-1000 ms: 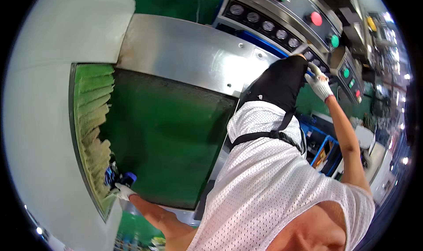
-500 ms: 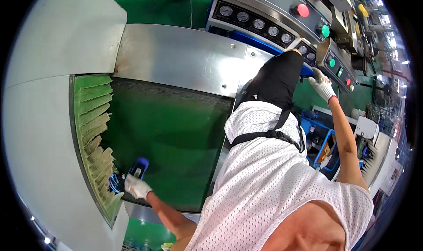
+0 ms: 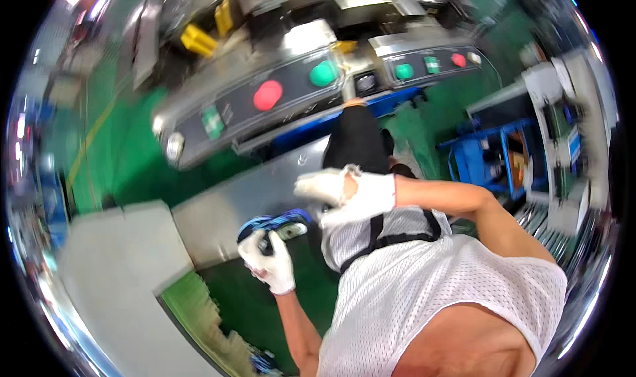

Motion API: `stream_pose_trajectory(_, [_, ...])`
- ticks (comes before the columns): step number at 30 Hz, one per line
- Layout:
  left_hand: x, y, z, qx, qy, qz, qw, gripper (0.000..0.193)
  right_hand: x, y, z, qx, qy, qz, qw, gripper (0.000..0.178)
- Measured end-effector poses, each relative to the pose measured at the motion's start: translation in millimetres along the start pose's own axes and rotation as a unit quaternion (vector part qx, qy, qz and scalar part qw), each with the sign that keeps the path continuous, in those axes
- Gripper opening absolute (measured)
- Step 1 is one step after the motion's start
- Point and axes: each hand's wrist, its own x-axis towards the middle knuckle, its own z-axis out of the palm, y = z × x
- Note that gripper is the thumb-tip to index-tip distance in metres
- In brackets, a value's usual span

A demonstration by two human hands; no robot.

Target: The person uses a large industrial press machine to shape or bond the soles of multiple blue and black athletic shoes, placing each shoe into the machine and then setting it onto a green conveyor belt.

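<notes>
The left hand (image 3: 268, 263) gripped one blue-and-black shoe (image 3: 265, 222) by one end, probably leaving its opening uncovered, above the steel plate (image 3: 215, 225)'s edge beside the green belt (image 3: 248, 294). The right hand (image 3: 363, 196), fingers extended, held nothing visible (blur softened it). One more blue item (image 3: 264, 362) showed at the belt's curtained edge.

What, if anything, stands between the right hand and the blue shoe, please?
Nothing visible: only an open gap separates the right hand from the blue shoe held in the left hand.

Green floor (image 3: 136, 172) with yellow line (image 3: 93, 137)
</notes>
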Motion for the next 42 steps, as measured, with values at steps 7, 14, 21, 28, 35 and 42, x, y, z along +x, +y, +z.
stream_pose_trajectory(7, [80.3,206.2,79.3,-0.103,-0.242,0.337,0.904,0.037,-42.7,27.4,-47.8,0.085,0.218,0.125,0.964,0.054])
stream_pose_trajectory(14, [147.9,376.7,171.9,-0.116,-0.202,0.563,0.793,0.06,-201.7,36.7,-108.8,0.429,0.391,0.347,0.737,0.062])
stream_pose_trajectory(21, [312.4,486.8,375.6,-0.064,-0.199,0.448,0.869,0.06,-260.4,81.1,-79.4,0.512,0.599,0.258,0.559,0.065])
stream_pose_trajectory(28, [408.9,517.6,533.1,0.024,-0.256,0.375,0.891,0.056,-281.5,116.1,-92.9,0.572,0.576,0.334,0.479,0.076])
stream_pose_trajectory(35, [395.7,528.3,551.2,0.004,-0.228,0.363,0.904,0.033,-282.5,130.7,-105.6,0.551,0.623,0.321,0.452,0.08])
stream_pose_trajectory(42, [301.1,546.6,420.6,-0.198,-0.001,0.275,0.941,0.035,-276.7,118.1,-84.1,0.43,0.627,0.408,0.506,0.055])
